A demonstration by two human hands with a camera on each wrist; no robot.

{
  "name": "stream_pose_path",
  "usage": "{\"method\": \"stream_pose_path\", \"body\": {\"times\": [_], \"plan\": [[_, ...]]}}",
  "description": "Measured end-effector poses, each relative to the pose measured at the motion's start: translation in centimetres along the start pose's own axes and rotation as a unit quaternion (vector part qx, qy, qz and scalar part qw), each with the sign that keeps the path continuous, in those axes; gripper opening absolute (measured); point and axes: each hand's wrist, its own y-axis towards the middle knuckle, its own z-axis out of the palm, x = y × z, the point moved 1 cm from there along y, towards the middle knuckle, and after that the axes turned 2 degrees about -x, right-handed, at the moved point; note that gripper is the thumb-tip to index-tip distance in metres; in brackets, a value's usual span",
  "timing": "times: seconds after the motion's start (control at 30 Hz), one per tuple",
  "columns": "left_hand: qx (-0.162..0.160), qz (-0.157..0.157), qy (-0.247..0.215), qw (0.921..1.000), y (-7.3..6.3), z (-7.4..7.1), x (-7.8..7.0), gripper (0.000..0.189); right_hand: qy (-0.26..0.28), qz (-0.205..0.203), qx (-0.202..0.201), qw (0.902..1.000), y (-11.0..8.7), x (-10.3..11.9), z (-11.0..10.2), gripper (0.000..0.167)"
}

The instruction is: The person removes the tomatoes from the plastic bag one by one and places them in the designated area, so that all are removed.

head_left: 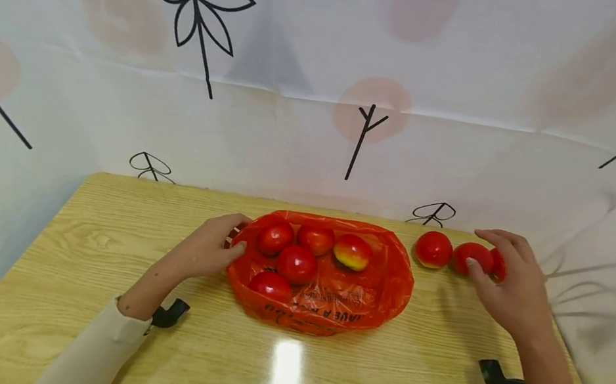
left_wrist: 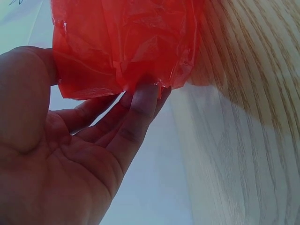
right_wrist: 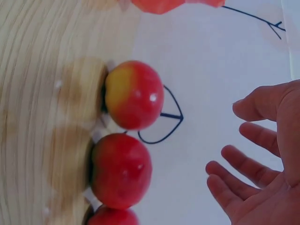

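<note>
A red plastic bag (head_left: 338, 289) stands wide-mouthed on the table, with several red apples (head_left: 297, 265) inside, one of them partly yellow. My left hand (head_left: 210, 247) holds the bag's left edge. In the left wrist view, its thumb lies along one side of the red plastic (left_wrist: 126, 37) and its fingers are at the lower edge. Over to the right, three more apples stand in a row: the left one (head_left: 433, 249), the middle one (head_left: 471, 259) and one partly hidden behind my right hand (head_left: 513, 296). That hand hovers over them, fingers spread around nothing; the right wrist view shows it apart from the apples (right_wrist: 135, 95).
The wooden table (head_left: 93, 266) meets a pale patterned cloth (head_left: 291, 143) just behind the bag and the row of apples. More of the cloth rises close to the table's right edge, near my right hand.
</note>
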Motion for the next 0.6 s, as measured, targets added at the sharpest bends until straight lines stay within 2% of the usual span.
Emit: {"method": "stream_pose_path", "body": {"times": [0.2, 0.6], "plan": [[0.001, 0.000, -0.005, 1.0000, -0.1, 0.0, -0.2, 0.039, -0.004, -0.025, -0.003, 0.9997, 0.3, 1.0, 0.4, 0.052], [0.001, 0.000, -0.002, 1.0000, -0.1, 0.0, -0.2, 0.039, 0.004, -0.025, 0.029, 0.9993, 0.3, 3.2, 1.5, 0.054]]}}
